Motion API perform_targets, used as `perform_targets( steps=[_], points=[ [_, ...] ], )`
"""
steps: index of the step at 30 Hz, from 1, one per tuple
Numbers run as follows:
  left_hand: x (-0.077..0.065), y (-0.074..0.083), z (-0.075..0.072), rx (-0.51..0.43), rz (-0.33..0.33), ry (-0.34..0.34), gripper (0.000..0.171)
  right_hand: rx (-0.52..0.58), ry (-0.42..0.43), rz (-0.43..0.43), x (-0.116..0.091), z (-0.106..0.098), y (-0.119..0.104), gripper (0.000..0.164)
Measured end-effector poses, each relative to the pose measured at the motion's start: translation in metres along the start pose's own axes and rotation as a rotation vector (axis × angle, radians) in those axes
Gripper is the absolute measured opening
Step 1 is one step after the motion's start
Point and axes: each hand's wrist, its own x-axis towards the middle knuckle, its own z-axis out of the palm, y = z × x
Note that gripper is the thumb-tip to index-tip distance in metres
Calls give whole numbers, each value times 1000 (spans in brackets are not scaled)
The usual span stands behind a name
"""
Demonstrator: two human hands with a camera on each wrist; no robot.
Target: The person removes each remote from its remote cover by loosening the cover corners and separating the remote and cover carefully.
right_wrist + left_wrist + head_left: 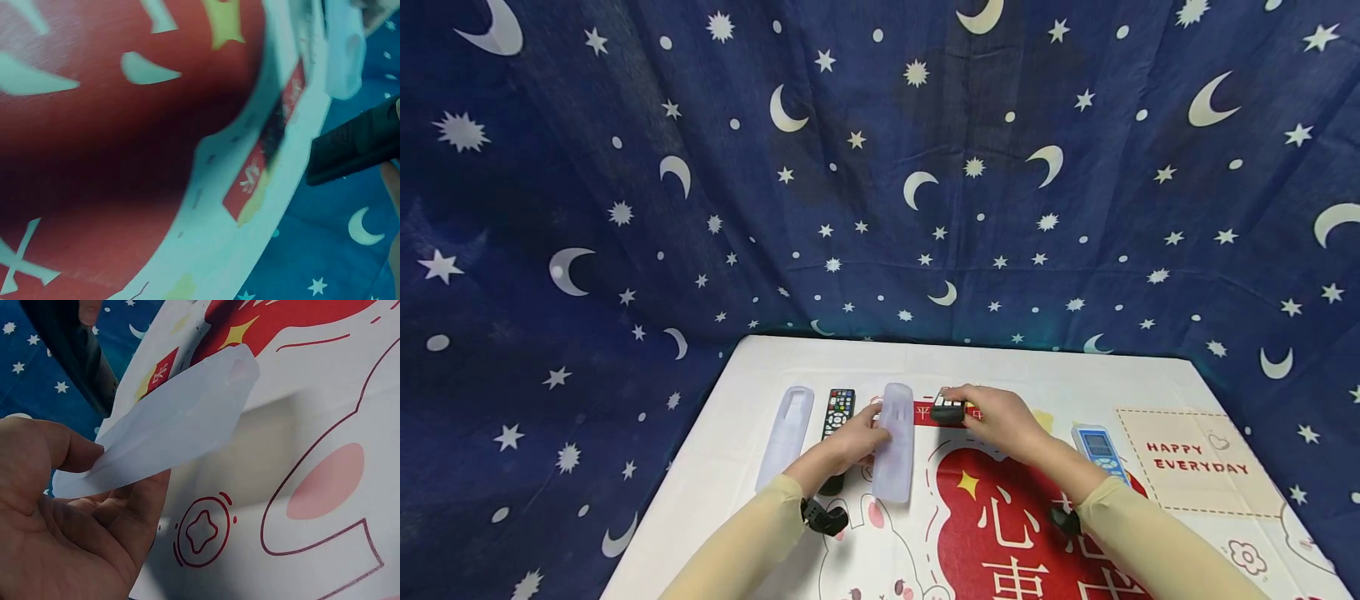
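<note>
My left hand (853, 440) pinches a translucent whitish remote control cover (893, 446) between thumb and fingers, over the table's middle. The left wrist view shows the cover (181, 419) tilted, thumb on one face and fingers behind. To its right, my right hand (1000, 421) grips a black remote control (947, 410) with pale buttons, one end facing me. In the right wrist view the dark remote (356, 147) is held above the table, with the cover (345, 50) a short gap away. A second black remote (838, 412) with coloured buttons lies partly hidden by my left hand.
Another translucent cover (786, 437) lies flat at the table's left. A white and blue remote (1101, 450) lies on the right, partly behind my right forearm. The printed white tablecloth (1015, 367) ends at a dark blue curtain (880, 167) with moons and stars.
</note>
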Motion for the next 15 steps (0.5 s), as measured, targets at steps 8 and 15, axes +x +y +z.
perform_targets(
  steps=[8,15],
  points=[
    [9,-4,5,42,11,26,77,-172,31,-405,-6,18,10,45],
    [10,-7,9,77,1,42,79,-280,9,-505,-12,30,15,46]
  ],
)
